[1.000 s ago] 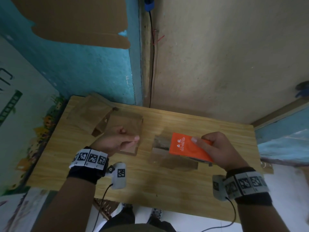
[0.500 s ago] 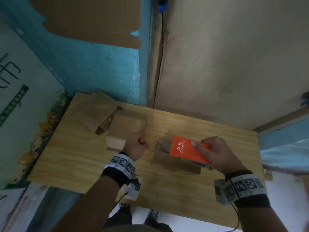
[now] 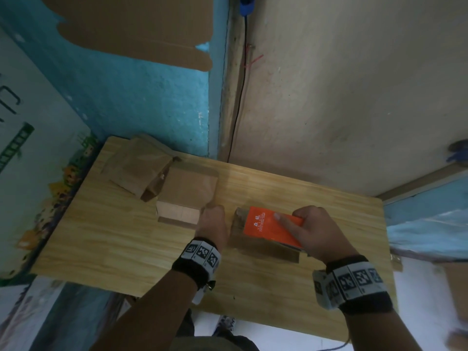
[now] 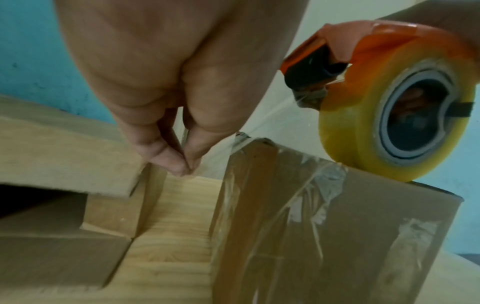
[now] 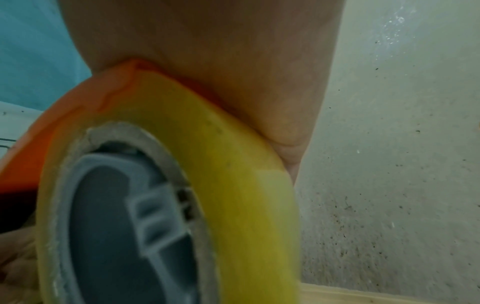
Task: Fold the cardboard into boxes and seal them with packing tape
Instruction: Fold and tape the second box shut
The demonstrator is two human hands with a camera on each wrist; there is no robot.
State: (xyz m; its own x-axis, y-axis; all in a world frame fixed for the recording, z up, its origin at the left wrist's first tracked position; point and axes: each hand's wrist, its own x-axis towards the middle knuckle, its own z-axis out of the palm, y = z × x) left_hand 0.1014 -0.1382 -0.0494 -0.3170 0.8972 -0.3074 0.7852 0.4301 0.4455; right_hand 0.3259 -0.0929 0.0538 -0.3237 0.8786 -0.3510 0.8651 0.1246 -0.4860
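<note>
- Right hand point(image 3: 315, 230) grips the orange tape dispenser point(image 3: 272, 228) on a part-taped box point(image 4: 324, 216).
- Left hand point(image 3: 212, 224) pinches the clear tape end point(image 4: 185, 133).
- Flat cardboard point(image 3: 141, 173) looks unfolded.

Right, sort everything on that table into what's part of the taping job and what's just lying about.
In the job:
- tape dispenser, gripped by the right hand
- small box under it, partly taped
- clear tape strip, its end pinched by the left hand

Lying about:
- folded box
- cardboard pieces at the table's far left corner
- cardboard sheet on the wall
</note>
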